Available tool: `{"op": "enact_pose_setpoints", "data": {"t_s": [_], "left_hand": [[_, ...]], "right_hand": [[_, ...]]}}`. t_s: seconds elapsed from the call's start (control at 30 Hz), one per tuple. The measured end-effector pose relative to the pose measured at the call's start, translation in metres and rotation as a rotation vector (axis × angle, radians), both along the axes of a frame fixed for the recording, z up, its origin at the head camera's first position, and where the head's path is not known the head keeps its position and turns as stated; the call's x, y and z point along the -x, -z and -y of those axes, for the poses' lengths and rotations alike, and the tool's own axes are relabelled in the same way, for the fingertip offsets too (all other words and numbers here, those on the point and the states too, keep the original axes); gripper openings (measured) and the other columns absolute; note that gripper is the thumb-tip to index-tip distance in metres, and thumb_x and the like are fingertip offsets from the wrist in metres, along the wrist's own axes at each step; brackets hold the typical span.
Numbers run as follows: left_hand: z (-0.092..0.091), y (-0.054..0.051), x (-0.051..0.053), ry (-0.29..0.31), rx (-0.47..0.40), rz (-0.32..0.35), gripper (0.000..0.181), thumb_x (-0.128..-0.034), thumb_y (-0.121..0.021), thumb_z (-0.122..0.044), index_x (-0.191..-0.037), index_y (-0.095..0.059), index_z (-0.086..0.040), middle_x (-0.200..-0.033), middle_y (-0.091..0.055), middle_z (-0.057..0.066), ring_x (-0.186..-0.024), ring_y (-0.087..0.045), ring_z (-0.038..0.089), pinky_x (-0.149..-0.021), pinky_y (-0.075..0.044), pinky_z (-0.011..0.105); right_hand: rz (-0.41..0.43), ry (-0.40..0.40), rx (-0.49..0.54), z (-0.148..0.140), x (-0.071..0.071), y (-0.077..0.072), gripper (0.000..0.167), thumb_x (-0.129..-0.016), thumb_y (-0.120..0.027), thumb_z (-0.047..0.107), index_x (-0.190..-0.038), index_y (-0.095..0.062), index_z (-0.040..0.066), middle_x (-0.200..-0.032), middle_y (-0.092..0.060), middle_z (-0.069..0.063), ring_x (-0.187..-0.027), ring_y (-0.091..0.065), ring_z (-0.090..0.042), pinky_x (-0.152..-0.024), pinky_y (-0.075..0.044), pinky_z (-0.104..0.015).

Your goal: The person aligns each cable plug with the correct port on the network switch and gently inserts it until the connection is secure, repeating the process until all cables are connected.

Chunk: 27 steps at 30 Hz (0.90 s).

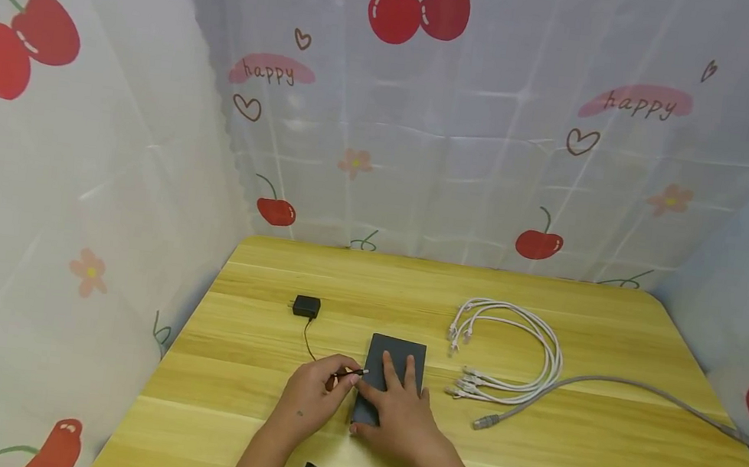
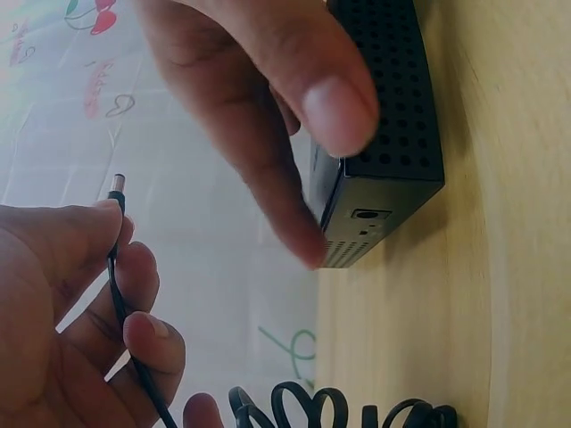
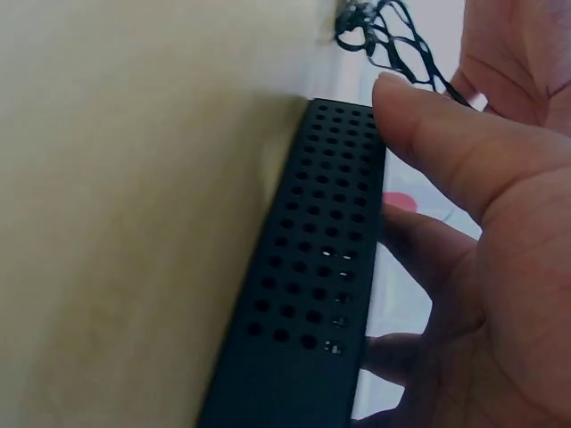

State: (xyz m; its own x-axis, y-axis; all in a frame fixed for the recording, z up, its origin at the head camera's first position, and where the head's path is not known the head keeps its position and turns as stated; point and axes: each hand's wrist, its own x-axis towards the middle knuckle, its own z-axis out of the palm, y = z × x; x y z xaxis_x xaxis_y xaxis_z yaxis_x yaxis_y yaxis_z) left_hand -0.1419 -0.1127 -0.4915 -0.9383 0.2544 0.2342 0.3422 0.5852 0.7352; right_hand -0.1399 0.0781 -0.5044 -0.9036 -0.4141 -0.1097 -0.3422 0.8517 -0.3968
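Note:
A flat dark box (image 1: pixel 378 346) resembling a network switch lies on the table. Vent holes run along its side (image 3: pixel 308 214), and a round power jack (image 2: pixel 367 214) shows on one face in the left wrist view. My right hand (image 1: pixel 404 412) rests on the box, fingers spread over its top and thumb at the near edge. Beside the box's left edge, my left hand (image 1: pixel 312 397) pinches a black power cord (image 2: pixel 121 308) just behind its metal-tipped barrel plug (image 2: pixel 118 184). The plug is apart from the jack in the left wrist view.
The black power adapter (image 1: pixel 307 306) lies back left, its cord leading to my left hand. Several white network cables (image 1: pixel 550 361) lie bundled in a curve on the right, with a grey network cable (image 1: pixel 614 380) beside them. Patterned curtains (image 1: pixel 425 154) enclose the wooden table (image 1: pixel 226 378).

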Motion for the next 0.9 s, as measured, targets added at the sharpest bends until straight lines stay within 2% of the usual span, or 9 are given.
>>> {"op": "enact_pose_setpoints", "data": {"t_s": [0.23,0.4,0.53,0.77,0.9], "left_hand": [[0.000,0.000,0.000,0.001,-0.003,-0.003,0.015,-0.0976,-0.065,-0.028,-0.110,-0.073,-0.024,-0.089,-0.065,-0.018,-0.061,-0.049,0.006,-0.053,-0.042,0.025],[0.001,-0.001,0.000,0.005,-0.002,-0.007,0.017,-0.0978,-0.065,-0.029,-0.111,-0.073,-0.023,-0.090,-0.065,-0.017,-0.063,-0.049,0.006,-0.054,-0.043,0.024],[0.001,0.000,0.000,0.003,-0.004,-0.006,0.017,-0.0979,-0.065,-0.030,-0.111,-0.073,-0.022,-0.090,-0.065,-0.017,-0.063,-0.049,0.006,-0.054,-0.043,0.025],[-0.001,0.002,0.001,0.009,-0.012,0.001,0.014,-0.0982,-0.064,-0.033,-0.110,-0.072,-0.030,-0.091,-0.066,-0.017,-0.063,-0.051,0.006,-0.055,-0.044,0.025],[-0.001,0.004,0.001,0.012,-0.012,0.003,0.013,-0.0981,-0.064,-0.033,-0.109,-0.071,-0.033,-0.091,-0.066,-0.018,-0.064,-0.050,0.006,-0.056,-0.044,0.025]], "right_hand": [[-0.046,0.065,-0.005,0.006,0.001,0.005,0.076,-0.077,-0.069,0.072,-0.144,-0.053,0.040,-0.164,-0.021,-0.017,-0.146,-0.006,-0.057,-0.096,-0.030,-0.079],[-0.061,0.095,0.000,0.009,0.003,0.008,0.077,-0.074,-0.070,0.074,-0.142,-0.056,0.039,-0.164,-0.018,-0.018,-0.146,-0.003,-0.058,-0.092,-0.029,-0.082],[-0.041,0.106,0.014,0.011,0.003,0.007,0.077,-0.074,-0.070,0.074,-0.141,-0.056,0.039,-0.165,-0.016,-0.018,-0.145,-0.001,-0.058,-0.091,-0.026,-0.085],[-0.043,0.157,0.042,0.014,0.006,0.009,0.067,-0.074,-0.076,0.059,-0.135,-0.063,0.033,-0.163,-0.024,-0.019,-0.144,-0.008,-0.061,-0.081,-0.033,-0.084],[-0.045,0.180,0.045,0.014,0.006,0.010,0.066,-0.072,-0.076,0.055,-0.134,-0.064,0.033,-0.162,-0.025,-0.018,-0.144,-0.009,-0.060,-0.080,-0.034,-0.083]]}}
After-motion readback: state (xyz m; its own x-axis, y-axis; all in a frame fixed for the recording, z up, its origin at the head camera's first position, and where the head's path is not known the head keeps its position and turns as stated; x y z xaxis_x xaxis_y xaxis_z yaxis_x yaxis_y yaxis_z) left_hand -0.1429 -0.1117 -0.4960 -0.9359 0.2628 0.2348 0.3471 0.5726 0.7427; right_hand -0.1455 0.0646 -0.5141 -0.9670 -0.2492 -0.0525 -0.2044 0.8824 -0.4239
